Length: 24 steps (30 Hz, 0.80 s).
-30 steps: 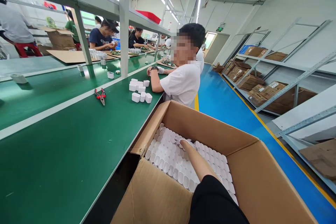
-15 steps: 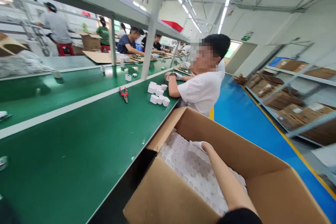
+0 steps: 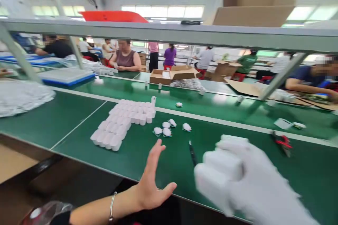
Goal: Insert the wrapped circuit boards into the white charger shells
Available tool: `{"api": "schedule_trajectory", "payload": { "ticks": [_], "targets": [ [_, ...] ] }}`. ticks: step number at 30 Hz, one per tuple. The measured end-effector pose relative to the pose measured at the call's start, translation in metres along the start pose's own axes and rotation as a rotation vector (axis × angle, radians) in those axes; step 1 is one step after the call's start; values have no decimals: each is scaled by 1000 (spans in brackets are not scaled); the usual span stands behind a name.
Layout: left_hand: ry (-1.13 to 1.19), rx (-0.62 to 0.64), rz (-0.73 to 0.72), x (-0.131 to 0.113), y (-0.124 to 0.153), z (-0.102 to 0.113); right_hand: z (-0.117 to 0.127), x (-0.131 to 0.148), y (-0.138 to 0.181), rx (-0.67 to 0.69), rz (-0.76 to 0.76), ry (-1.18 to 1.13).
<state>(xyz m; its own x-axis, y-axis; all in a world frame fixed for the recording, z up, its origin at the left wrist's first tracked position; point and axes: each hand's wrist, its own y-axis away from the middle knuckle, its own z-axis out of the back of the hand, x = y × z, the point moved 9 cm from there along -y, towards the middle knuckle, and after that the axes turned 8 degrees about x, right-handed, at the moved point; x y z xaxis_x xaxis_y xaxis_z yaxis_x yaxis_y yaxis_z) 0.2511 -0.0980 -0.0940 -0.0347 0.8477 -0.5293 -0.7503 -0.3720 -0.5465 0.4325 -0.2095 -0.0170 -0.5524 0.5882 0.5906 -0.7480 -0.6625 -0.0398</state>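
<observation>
My right hand [image 3: 248, 186], in a white glove and smeared by motion, is closed round a handful of white plastic housings [image 3: 224, 163] just above the near edge of the green table [image 3: 79, 126]. Bare and with a bracelet on its wrist, my left hand [image 3: 153, 182] hovers open with fingers spread over that same edge. Beyond it, a block of upright white housings [image 3: 124, 121] stands in rows on the table. Several small white caps [image 3: 166, 130] lie beside them, and a black pen-like tool [image 3: 192, 153] rests between my hands.
Red-handled pliers [image 3: 282, 142] lie at the right. An open cardboard box [image 3: 171, 74] sits on the far belt, a blue tray [image 3: 66, 76] and a heap of white bags [image 3: 21, 95] at the left. A shelf rail [image 3: 169, 33] crosses overhead. Other people work behind.
The view has swung from the carton on my right to the table. My right hand came out of the carton with white housings. My left hand has come into view, open.
</observation>
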Motion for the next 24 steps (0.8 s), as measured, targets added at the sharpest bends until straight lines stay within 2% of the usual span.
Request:
{"api": "schedule_trajectory", "payload": {
  "ticks": [2, 3, 4, 5, 8, 13, 15, 19, 22, 24],
  "targets": [
    [-61, -415, 41, 13, 37, 51, -40, 67, 13, 110, 151, -45],
    [-109, -534, 23, 17, 55, 70, -59, 96, 18, 169, 210, -61],
    [-151, -588, 10, 22, 70, 84, -77, 119, 19, 220, 248, -68],
    [-176, -584, 11, 29, 80, 95, -92, 137, 18, 258, 260, -61],
    [-164, -433, 97, 59, 90, 120, -121, 169, 3, 294, 272, 6],
    [-191, -350, 192, 90, 86, 162, -149, 217, -38, 425, 357, 123],
    [-177, -368, 214, 101, 81, 181, -155, 237, -64, 478, 356, 173],
    [-12, -469, 347, 147, 80, 212, -167, 282, -107, 418, 375, 281],
    [179, -594, 461, 187, 90, 223, -203, 328, -106, 461, 548, 350],
    [280, -617, 541, 210, 94, 223, -237, 354, -99, 503, 643, 434]
  ]
}}
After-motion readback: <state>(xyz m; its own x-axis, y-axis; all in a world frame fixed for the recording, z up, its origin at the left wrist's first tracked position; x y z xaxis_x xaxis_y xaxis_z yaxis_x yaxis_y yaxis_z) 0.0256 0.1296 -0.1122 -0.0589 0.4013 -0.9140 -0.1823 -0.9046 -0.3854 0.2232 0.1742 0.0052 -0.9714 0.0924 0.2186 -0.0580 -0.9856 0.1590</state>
